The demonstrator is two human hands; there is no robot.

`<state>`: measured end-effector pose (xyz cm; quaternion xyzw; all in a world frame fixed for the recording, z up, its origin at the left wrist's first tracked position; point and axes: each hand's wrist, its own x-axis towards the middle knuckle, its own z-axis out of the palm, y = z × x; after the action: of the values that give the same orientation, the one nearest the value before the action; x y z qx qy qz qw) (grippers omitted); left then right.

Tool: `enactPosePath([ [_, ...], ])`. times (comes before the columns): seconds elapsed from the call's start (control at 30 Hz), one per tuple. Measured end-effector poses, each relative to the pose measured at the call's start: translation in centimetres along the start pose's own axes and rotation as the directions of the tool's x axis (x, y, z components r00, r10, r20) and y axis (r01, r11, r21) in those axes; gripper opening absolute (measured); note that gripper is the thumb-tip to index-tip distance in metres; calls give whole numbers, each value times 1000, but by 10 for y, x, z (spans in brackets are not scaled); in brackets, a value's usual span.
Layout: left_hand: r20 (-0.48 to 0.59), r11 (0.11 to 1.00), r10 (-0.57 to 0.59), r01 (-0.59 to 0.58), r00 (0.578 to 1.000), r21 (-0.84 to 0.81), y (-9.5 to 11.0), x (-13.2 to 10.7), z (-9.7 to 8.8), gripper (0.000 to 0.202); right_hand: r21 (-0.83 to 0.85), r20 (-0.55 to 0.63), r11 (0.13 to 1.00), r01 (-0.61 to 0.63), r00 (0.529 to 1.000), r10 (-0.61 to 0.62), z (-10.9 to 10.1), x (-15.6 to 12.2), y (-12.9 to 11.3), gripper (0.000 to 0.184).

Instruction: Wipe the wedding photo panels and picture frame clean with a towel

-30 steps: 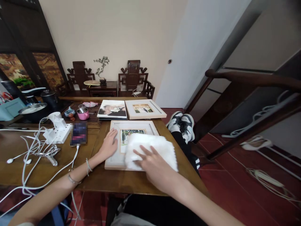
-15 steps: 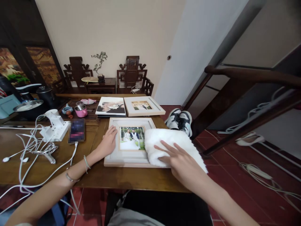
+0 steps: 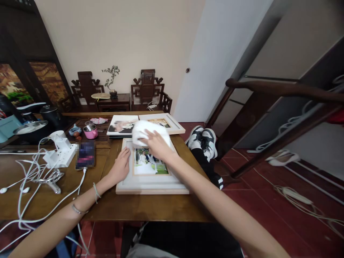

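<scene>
A white picture frame (image 3: 150,183) with a wedding photo lies flat on the wooden table (image 3: 145,208) in front of me. My left hand (image 3: 120,168) lies flat on the frame's left border, fingers stretched out. My right hand (image 3: 157,144) presses a white fluffy cloth (image 3: 141,130) against the frame's far edge, fingers spread over the cloth.
Beyond the near frame lie a second white frame (image 3: 168,123) and a photo print (image 3: 120,126). To the left are a phone (image 3: 85,154), a white power strip (image 3: 60,156) with tangled cables, a pink pot (image 3: 90,132) and cookware. A person's sneakers (image 3: 202,139) rest off the table's right edge.
My right hand has swept the cloth from the frame's near right side up to its far edge, uncovering the photo. My left hand has stayed on the left border.
</scene>
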<state>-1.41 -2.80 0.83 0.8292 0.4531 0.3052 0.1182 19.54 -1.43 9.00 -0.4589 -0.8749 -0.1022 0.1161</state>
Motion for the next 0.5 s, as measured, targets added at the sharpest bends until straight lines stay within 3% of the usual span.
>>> enactPosePath([
  [0.07, 2, 999, 26, -26, 1000, -19, 2, 2, -3, 46, 7, 40, 994, 106, 994, -106, 9, 13, -18, 61],
  [0.17, -1, 996, 75, -75, 997, -47, 0, 2, -4, 51, 10, 120, 993, 117, 986, -117, 20, 14, -25, 58],
  [0.23, -17, 996, 65, -66, 998, -52, -4, 2, -2, 53, 4, 142, 997, 80, 987, -80, 21, 5, -12, 59],
  [0.4, -19, 999, 15, -16, 1000, -52, -11, -1, 5, 53, 4, 232, 996, -89, 969, 85, 7, -33, 47, 63],
  [0.5, -36, 998, 7, -9, 999, -61, -10, -2, 6, 53, -20, 234, 990, -138, 962, 139, -3, -59, 61, 63],
])
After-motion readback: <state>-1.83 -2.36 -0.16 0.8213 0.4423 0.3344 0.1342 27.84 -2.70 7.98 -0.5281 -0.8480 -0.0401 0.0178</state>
